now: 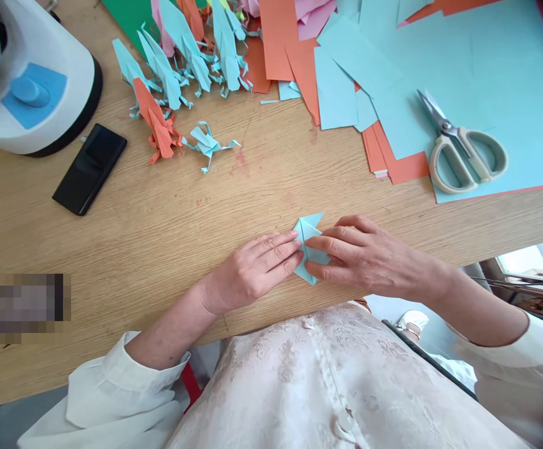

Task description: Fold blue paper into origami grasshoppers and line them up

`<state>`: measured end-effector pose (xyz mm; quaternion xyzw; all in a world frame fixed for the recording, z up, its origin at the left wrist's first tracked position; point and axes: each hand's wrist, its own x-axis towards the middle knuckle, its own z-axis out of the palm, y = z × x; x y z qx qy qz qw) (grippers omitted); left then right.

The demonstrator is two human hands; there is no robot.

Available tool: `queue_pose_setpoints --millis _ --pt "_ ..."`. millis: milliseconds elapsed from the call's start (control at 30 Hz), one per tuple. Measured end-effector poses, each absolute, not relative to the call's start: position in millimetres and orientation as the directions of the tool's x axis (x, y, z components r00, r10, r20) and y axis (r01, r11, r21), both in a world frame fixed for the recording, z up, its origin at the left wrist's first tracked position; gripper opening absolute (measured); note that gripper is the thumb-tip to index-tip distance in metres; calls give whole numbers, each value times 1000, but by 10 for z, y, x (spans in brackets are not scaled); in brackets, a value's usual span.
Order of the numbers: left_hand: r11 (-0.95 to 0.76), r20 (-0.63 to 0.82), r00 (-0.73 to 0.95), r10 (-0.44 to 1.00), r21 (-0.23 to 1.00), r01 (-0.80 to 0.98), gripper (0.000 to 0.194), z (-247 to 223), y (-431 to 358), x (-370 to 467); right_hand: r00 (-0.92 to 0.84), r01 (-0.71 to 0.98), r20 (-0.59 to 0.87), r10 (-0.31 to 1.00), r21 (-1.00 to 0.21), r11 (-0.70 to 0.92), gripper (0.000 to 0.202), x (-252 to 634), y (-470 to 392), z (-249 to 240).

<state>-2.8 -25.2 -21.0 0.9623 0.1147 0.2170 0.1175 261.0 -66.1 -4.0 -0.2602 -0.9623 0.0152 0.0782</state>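
Note:
A small piece of light-blue origami paper (312,254), folded into a pointed shape, lies on the wooden table near its front edge. My left hand (262,267) holds its left side, the fingers close together and their tips pressed on the paper. From the other side my right hand (362,257) grips the right part with bent fingers. Both thumbs are hidden beneath the hands. Beyond my hands sit a light-blue folded paper figure (207,144) with thin bent limbs and an orange one (156,128).
Several light-blue folded figures (161,68) stand at the back left. Light-blue sheets (490,68) and orange paper (278,43) lie at the back right, with scissors (453,146) on top. A black phone-like object (90,169) lies beside a white-and-blue device (51,81) at left.

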Motion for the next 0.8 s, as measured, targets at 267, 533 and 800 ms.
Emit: queue_pose_setpoints --millis 267,533,800 --pt "-943 386 880 278 282 175 28 -201 -254 -21 -858 462 153 490 -188 867 28 2658 -641 -89" --pt "-936 373 883 286 306 173 30 -222 -260 -41 -831 445 192 522 -333 831 34 2704 -654 -127" --pt "-933 379 879 288 317 169 31 -248 -265 -42 -833 426 208 513 -352 834 35 2719 -677 -128"
